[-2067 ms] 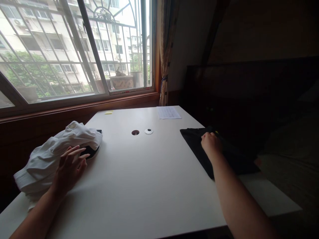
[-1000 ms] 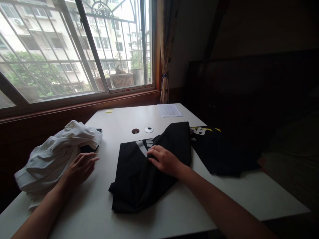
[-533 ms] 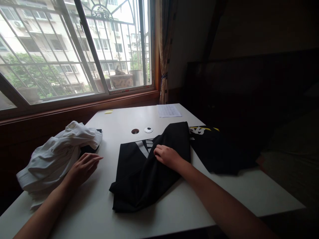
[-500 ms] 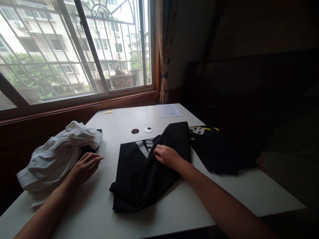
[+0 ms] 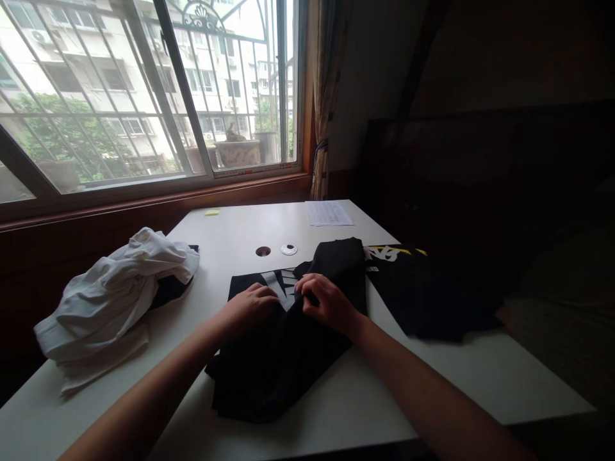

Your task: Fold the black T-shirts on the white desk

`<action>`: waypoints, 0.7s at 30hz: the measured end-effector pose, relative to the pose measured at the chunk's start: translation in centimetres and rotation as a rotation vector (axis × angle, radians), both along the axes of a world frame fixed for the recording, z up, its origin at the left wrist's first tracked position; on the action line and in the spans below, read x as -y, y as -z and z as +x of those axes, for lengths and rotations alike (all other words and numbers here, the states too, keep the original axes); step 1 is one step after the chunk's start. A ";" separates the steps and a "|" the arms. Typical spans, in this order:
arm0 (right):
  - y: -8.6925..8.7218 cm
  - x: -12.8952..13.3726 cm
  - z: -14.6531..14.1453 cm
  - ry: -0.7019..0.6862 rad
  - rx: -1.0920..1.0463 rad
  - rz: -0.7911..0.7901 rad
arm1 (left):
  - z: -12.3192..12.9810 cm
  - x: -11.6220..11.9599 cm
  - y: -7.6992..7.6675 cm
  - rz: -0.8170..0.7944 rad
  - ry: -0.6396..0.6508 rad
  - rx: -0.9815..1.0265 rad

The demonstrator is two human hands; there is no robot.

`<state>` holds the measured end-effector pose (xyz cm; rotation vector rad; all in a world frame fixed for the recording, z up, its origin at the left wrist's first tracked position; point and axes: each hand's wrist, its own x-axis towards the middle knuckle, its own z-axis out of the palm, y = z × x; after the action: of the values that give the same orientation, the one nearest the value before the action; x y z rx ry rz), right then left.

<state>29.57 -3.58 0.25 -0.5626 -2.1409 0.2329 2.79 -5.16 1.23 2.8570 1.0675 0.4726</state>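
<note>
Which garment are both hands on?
The middle black garment with grey print: left hand and right hand are on it. Neither hand is on the yellow-printed black garment or the bunched white garment.

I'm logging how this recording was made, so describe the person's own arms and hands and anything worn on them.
The left arm and right arm are bare as far as they show, with no sleeve in view. The left hand and right hand wear no gloves. No watch, bracelet, cable or marking shows; some fingers are partly hidden.
</note>
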 end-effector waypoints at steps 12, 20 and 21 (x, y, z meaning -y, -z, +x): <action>-0.6 0.6 1.1 0.122 -0.050 0.111 | 3.8 -1.7 -0.2 0.155 -0.016 -0.247; -1.0 0.9 1.3 0.096 -0.009 0.293 | -3.8 -2.4 -3.2 0.215 -0.513 -0.233; -1.1 1.0 1.2 0.092 0.006 0.321 | -5.2 -2.4 -4.0 0.228 -0.603 -0.214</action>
<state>30.79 -4.54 1.34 -0.4717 -2.0954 -0.1624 -2.36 -2.78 5.23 2.7673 2.0523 0.3302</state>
